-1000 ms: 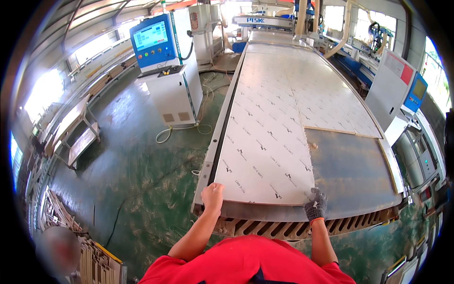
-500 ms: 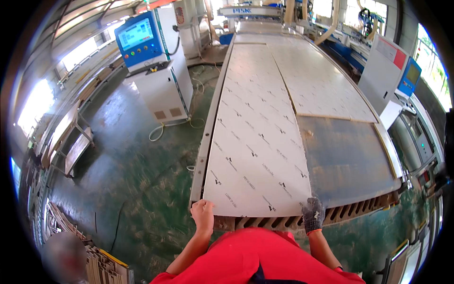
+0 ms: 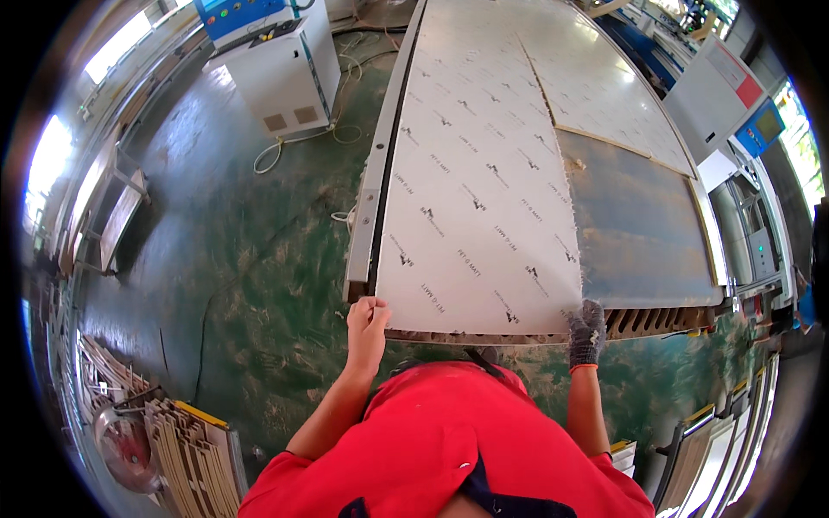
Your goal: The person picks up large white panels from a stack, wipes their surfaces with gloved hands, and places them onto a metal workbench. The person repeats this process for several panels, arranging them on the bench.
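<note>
A long white panel with a printed covering film lies flat on the machine bed in front of me. My left hand is bare, its fingers closed on the panel's near left corner. At the near right corner my right hand, in a dark grey knitted glove, has its fingers curled round the edge; its fingertips are partly hidden. The panel's near edge runs across between both hands, just in front of my red shirt.
Beyond a narrow gap lies a second white panel. Right of the long panel is bare grey bed, with a slotted front edge. A metal rail borders the left. A control cabinet stands left; wood strips are stacked lower left.
My view has tilted downward, so the bed and cabinets sit higher in the picture. Both hands remain at the same panel corners; the panel shows no clear shift on the bed.
</note>
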Demonstrator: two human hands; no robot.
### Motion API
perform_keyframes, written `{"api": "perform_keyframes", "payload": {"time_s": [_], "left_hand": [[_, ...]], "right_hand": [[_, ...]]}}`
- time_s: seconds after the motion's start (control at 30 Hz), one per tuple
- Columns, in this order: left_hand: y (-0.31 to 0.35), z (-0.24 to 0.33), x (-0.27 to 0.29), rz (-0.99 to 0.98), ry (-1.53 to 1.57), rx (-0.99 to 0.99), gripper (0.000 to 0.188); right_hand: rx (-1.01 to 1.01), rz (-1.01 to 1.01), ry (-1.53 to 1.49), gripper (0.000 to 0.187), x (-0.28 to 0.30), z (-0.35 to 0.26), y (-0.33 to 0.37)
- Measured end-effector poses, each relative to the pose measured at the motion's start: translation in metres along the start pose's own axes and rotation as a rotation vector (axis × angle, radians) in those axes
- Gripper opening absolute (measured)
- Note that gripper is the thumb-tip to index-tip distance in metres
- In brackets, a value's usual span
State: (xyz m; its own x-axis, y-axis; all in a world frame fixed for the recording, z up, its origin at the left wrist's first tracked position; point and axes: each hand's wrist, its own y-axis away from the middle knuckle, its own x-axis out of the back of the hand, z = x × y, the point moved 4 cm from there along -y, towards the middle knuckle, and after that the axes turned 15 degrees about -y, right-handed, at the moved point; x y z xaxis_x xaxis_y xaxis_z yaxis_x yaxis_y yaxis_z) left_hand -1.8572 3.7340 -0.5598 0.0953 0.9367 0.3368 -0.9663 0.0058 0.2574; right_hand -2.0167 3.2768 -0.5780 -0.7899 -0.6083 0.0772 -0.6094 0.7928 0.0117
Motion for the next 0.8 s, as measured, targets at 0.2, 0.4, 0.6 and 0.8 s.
{"api": "perform_keyframes", "payload": {"time_s": [0.2,0.4,0.6,0.8], "left_hand": [[0.013,-0.002,0.014,-0.095,0.206,0.062,0.019],[0.052,-0.028,0.045,-0.068,0.303,0.087,0.015],[0.138,-0.065,0.086,0.010,0.224,0.215,0.014],[0.230,-0.086,0.129,-0.058,0.098,0.272,0.017]], "right_hand": [[0.208,-0.105,0.611,0.056,-0.002,-0.019,0.029],[0.420,-0.040,1.160,0.063,-0.032,-0.057,0.042],[0.455,-0.019,1.068,0.062,-0.061,-0.100,0.041],[0.697,-0.611,0.931,0.070,-0.170,-0.069,0.153]]}}
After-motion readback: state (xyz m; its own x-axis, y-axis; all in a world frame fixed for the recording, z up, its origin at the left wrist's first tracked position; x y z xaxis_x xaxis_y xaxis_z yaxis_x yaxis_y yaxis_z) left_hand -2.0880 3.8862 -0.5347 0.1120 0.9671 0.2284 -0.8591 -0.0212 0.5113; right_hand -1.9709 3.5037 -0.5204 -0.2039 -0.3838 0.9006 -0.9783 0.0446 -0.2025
